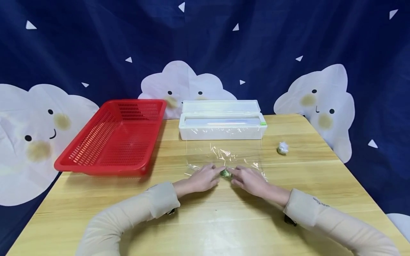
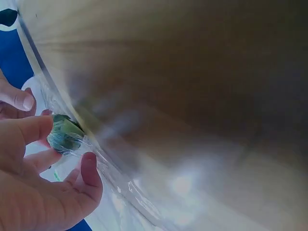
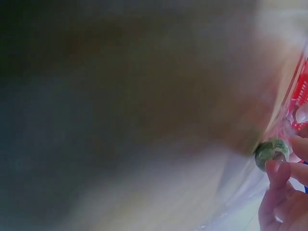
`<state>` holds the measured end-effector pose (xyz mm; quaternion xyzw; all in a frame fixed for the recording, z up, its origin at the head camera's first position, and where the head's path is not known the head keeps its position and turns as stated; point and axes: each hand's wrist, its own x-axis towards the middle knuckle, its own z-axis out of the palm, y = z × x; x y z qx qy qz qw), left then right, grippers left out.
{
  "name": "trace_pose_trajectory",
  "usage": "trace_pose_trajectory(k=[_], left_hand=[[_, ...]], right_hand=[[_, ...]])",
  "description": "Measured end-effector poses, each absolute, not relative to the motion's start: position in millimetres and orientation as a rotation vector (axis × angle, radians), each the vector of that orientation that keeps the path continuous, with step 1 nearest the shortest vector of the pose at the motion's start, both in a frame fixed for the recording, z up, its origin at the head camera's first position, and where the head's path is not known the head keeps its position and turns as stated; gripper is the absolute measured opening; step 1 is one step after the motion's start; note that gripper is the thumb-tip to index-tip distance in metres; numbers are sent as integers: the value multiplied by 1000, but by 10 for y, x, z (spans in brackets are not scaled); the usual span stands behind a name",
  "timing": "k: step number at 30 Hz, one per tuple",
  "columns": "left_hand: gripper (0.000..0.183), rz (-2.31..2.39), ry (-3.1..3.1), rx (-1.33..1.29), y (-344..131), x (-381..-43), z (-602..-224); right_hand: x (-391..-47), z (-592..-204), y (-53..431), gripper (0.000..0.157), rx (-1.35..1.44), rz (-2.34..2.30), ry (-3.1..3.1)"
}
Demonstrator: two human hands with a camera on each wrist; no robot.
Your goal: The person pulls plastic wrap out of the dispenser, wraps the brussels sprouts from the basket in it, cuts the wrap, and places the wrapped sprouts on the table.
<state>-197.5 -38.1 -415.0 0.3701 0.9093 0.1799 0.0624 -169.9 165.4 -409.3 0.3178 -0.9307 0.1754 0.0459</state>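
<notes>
- A small green vegetable (image 1: 226, 174) sits on the counter (image 1: 208, 224) under clear cling film (image 1: 224, 153), between the person's two hands.
- The left hand (image 1: 205, 177) comes in from eight o'clock, its thumb and fingers bent around the vegetable and film.
- The right hand (image 1: 249, 180) comes in from four o'clock, its fingers also bent and clamped on the vegetable, facing the other hand.
- In the left wrist view the vegetable shows leafy green through the wrinkled film, toward nine o'clock; in the right wrist view it lies between three and four.
- At twelve o'clock from the vegetable stands a white film dispenser (image 1: 222, 135), its lid (image 1: 221, 106) raised; the film runs from it toward six o'clock.
- At ten o'clock is a red perforated plastic basket (image 1: 101, 168).
- At two o'clock, well apart from the right hand, lies a small white-and-green ball (image 1: 283, 148).
- Navy cloth (image 1: 205, 39) with smiling clouds hangs behind.
</notes>
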Motion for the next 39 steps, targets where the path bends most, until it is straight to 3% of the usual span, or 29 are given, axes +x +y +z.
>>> trace_pose_trajectory(k=[16, 24, 29, 34, 39], left_hand=[[49, 460, 2761, 991, -291, -2228, -4091], [38, 556, 2875, 1003, -287, -2311, -4114], [29, 614, 2992, 1123, -243, -2279, -4148], [38, 366, 2967, 1227, -208, -2213, -4161], [44, 286, 2944, 1193, -224, -2229, -4170]], right_hand=[[-1965, -4053, 1550, 44, 915, 530, -2881], [-2126, -4075, 1507, 19, 828, 544, -2933], [-2190, -4075, 1569, 18, 798, 558, -3045], [-2258, -4071, 1616, 13, 853, 561, -3065], [-2259, -4068, 1606, 37, 777, 604, -3017]])
